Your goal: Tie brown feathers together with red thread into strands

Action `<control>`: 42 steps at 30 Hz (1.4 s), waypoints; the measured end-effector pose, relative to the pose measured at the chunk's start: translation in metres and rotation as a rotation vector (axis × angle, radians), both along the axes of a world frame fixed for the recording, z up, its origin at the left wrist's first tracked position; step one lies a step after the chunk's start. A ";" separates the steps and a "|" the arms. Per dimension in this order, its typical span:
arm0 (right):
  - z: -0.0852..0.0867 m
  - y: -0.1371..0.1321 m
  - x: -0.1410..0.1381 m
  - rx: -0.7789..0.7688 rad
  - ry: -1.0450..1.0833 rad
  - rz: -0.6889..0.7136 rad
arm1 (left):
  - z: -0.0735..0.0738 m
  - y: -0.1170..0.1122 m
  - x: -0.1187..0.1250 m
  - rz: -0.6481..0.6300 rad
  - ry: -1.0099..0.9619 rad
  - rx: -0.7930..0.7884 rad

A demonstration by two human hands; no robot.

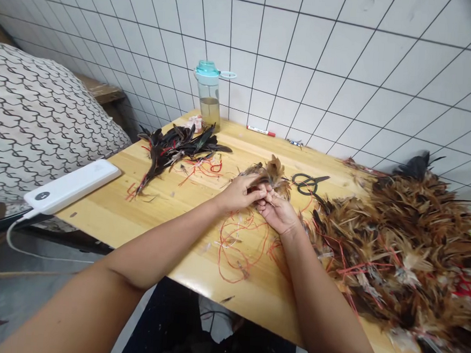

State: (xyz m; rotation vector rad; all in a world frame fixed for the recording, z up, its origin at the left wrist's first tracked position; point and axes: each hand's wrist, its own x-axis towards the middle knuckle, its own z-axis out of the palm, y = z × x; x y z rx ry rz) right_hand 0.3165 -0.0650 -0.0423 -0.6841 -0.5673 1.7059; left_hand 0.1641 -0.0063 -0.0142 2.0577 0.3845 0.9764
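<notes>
Left hand (240,193) and right hand (278,214) both pinch a small brown feather bundle (275,175) just above the middle of the tabletop (176,215). A slack grip could let it fan apart; the loose red thread (231,235) under the wrists could snag and tangle.

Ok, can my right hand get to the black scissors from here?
Probably yes: the scissors lie on open tabletop just beyond the right hand, nothing between them. But that hand is pinching the feather bundle with the left hand, so it isn't free.
</notes>
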 end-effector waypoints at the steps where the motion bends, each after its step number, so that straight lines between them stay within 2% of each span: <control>1: 0.000 0.000 0.000 0.002 -0.002 0.000 | -0.001 -0.001 0.001 -0.036 -0.033 -0.117; 3: 0.000 0.000 -0.001 0.006 -0.021 0.005 | -0.002 -0.003 0.002 -0.105 -0.078 -0.318; 5: 0.000 0.000 -0.003 0.011 -0.038 0.011 | -0.002 -0.005 0.003 -0.122 -0.099 -0.452; 9: 0.000 0.000 -0.005 0.023 -0.047 0.004 | -0.001 -0.004 0.003 -0.079 -0.132 -0.564; 18: 0.002 -0.004 -0.001 0.109 -0.130 0.084 | 0.002 0.003 -0.003 -0.160 -0.160 -0.624; 24: 0.004 -0.007 0.000 0.184 -0.184 0.164 | 0.006 0.004 -0.006 -0.200 -0.155 -0.597; 32: 0.005 -0.009 0.001 0.186 -0.189 0.170 | 0.012 0.004 -0.009 -0.221 -0.097 -0.547; 39: 0.008 -0.012 0.003 0.122 -0.148 0.236 | 0.016 -0.001 -0.009 -0.354 -0.055 -0.544; 42: 0.006 -0.012 0.006 0.142 -0.120 0.278 | 0.015 0.000 -0.008 -0.380 -0.028 -0.473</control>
